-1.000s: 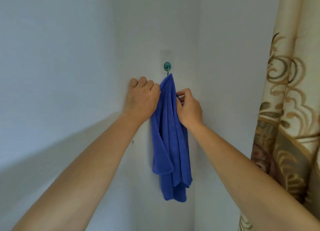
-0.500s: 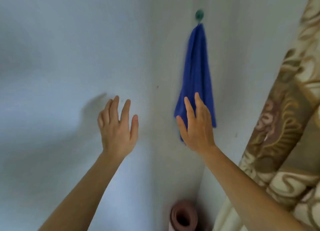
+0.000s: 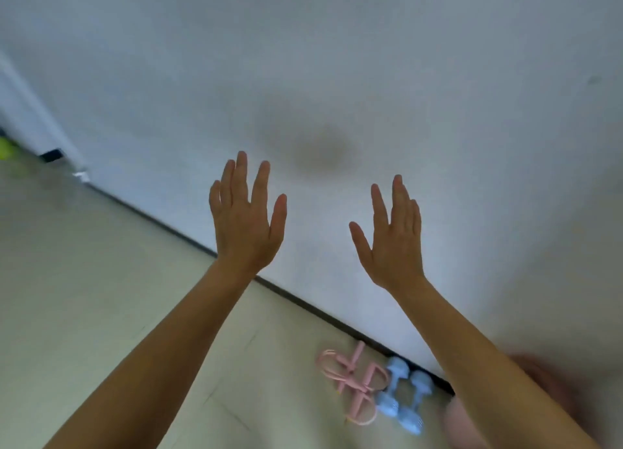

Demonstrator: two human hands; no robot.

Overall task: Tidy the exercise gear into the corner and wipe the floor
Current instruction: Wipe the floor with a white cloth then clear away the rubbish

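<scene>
**Exercise gear against the skirting, hands raised.** A pale wall (image 3: 337, 44) fills the upper frame and meets a cream floor (image 3: 84, 297) along a dark skirting line that slants down to the right. Two bare forearms reach up from the bottom edge. The left hand (image 3: 244, 224) and right hand (image 3: 392, 243) are held up well apart, backs to the camera, in front of the wall. Whether they touch it cannot be told. Each grip is wide, with fingers straight and spread, holding nothing. A blurred pinkish shape (image 3: 455, 428) shows at lower right beside the right forearm, too smeared to identify. To its left, on the floor near the skirting, lies a pink rope (image 3: 365, 383) with its handles crossed. Two blue dumbbells (image 3: 393, 389) lie side by side just right of the rope.
</scene>
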